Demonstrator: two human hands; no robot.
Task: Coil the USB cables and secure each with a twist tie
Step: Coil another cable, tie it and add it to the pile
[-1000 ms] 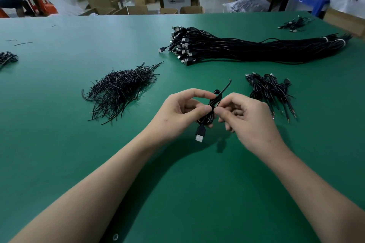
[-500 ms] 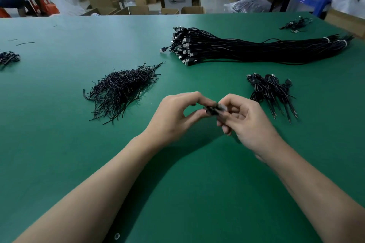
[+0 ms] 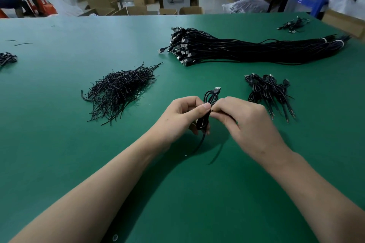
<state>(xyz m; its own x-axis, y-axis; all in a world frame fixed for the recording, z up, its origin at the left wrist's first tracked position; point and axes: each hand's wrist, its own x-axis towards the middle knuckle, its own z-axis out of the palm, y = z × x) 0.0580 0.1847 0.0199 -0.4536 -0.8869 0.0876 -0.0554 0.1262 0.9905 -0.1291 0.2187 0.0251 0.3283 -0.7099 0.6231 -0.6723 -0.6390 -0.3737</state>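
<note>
The left hand (image 3: 177, 116) and right hand (image 3: 245, 120) both pinch a coiled USB cable (image 3: 209, 102) at its middle. Its plug points up above the green tabletop (image 3: 59, 154).

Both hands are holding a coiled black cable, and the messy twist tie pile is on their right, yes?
Not quite. The left hand and right hand do hold the coiled cable, but the head view shows the twist tie pile on their left.

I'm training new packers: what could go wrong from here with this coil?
The left hand and right hand pinch the coiled USB cable only at its middle; a slackened pinch might let the loops spring open. Its loose tail hangs below the coil and may stay untidy.
</note>
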